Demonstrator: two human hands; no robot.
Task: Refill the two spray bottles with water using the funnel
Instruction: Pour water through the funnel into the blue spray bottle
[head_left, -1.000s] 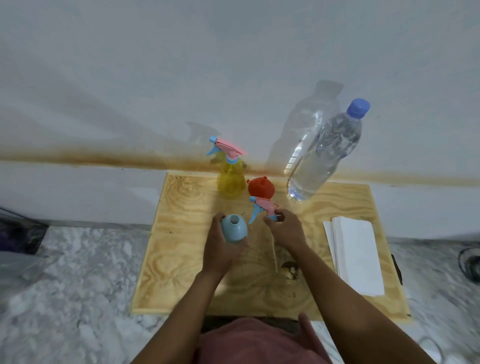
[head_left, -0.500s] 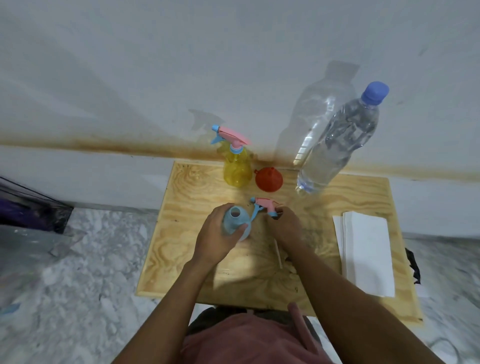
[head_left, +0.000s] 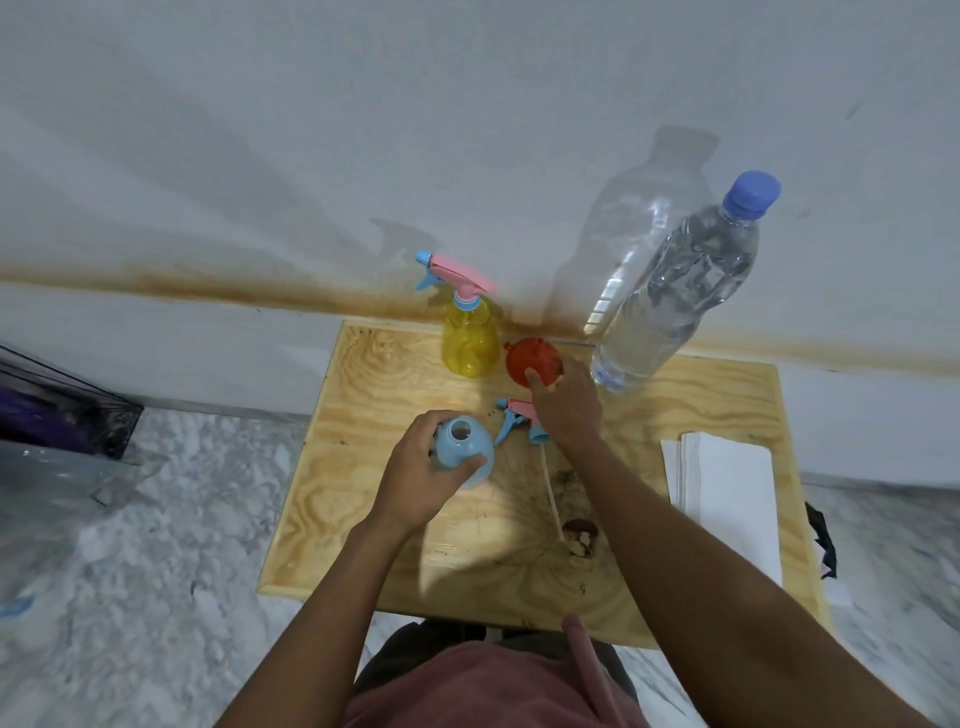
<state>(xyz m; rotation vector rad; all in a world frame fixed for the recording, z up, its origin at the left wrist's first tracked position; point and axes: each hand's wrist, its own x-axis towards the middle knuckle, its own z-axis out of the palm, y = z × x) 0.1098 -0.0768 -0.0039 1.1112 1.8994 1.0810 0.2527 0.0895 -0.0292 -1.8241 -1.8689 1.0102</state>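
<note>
Now, on the worktop (head_left: 701, 415), the capped water bottle (head_left: 680, 296) stands right of the funnel (head_left: 524, 356); nearer than it, the left grip (head_left: 426, 478) clasps the open blue spray bottle (head_left: 465, 447); the right grip (head_left: 563, 405) touches the funnel, clasp unclear: pinch its rim, seat the spout squarely

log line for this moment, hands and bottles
left hand: grips blue bottle, neck open | right hand: on funnel, grip unclear | spray head: off, on board | yellow bottle: head on | water bottle: capped
</note>
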